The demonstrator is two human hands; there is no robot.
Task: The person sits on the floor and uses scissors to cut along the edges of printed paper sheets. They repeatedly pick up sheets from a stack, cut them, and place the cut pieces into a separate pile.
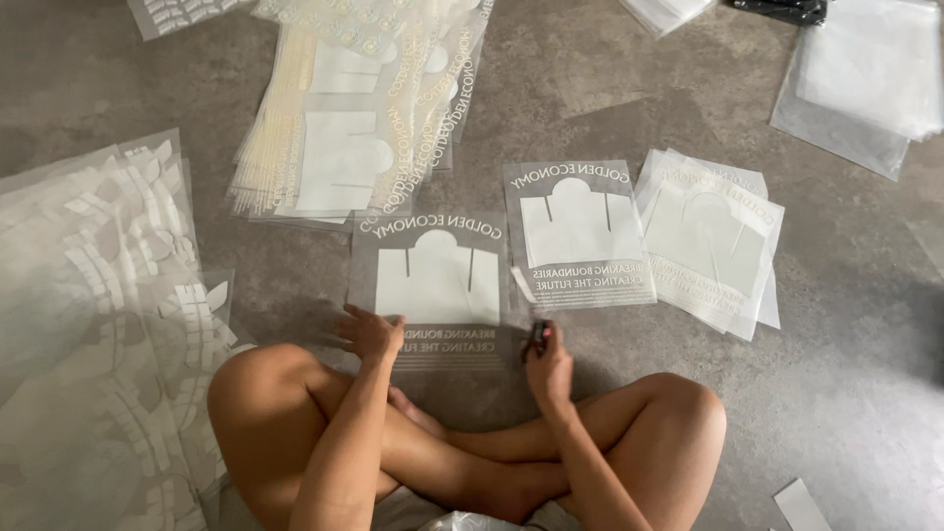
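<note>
your left hand (369,332) is lying spread open, pressing the lower left edge of the clear transfer sheet (430,285) on the floor (846,374) before your crossed legs. your right hand (548,364) is closing around a small dark tool (538,336) at the sheet's lower right corner. a second printed sheet (578,234) is lying just beside, a stack (710,241) beyond.
</note>
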